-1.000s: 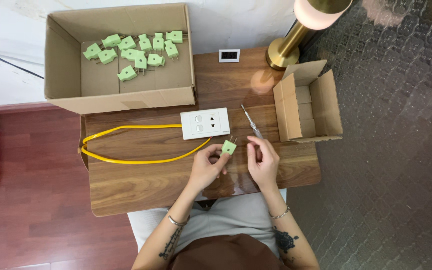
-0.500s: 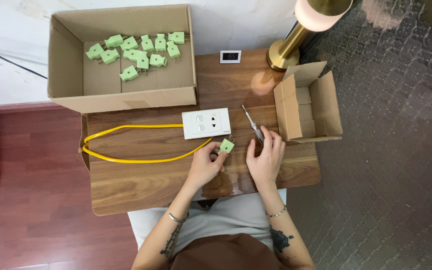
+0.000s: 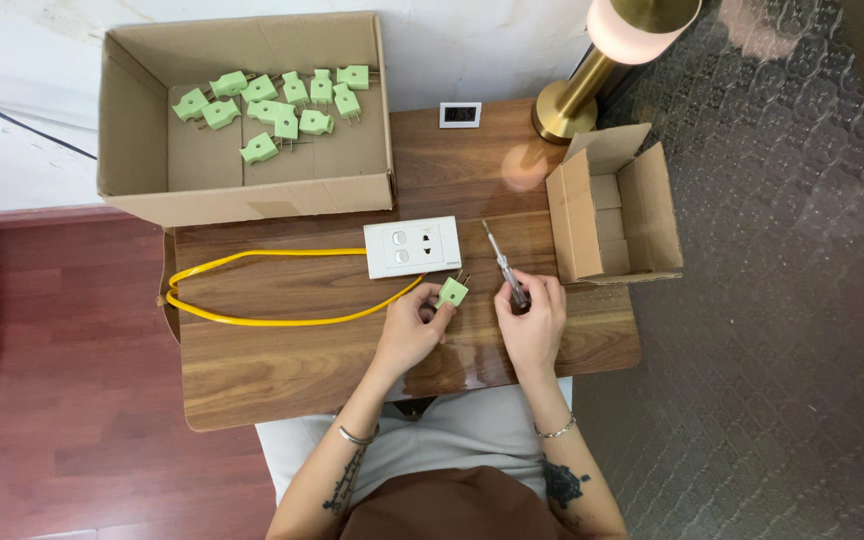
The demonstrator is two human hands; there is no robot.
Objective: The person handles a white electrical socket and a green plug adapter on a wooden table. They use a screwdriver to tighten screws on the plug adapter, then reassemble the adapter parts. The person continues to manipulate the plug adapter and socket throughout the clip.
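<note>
Green plug (image 3: 452, 292) sits pinched in the fingertips of the left hand (image 3: 410, 330), just below the white socket plate (image 3: 412, 246) on the wooden desk (image 3: 282, 360). The right hand (image 3: 532, 320) is closed around a small screwdriver (image 3: 505, 266) — its tip points up toward the socket plate. A yellow cable (image 3: 252, 290) loops out to the left. More green plugs (image 3: 277, 100) lie in the big cardboard box (image 3: 242, 195) — a smaller box (image 3: 617, 215) stands open at the right.

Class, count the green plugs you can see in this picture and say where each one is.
11: ten green plugs lie loose in the large cardboard box at the table's back left, and one plug is in the left hand. None looks hidden.
</note>
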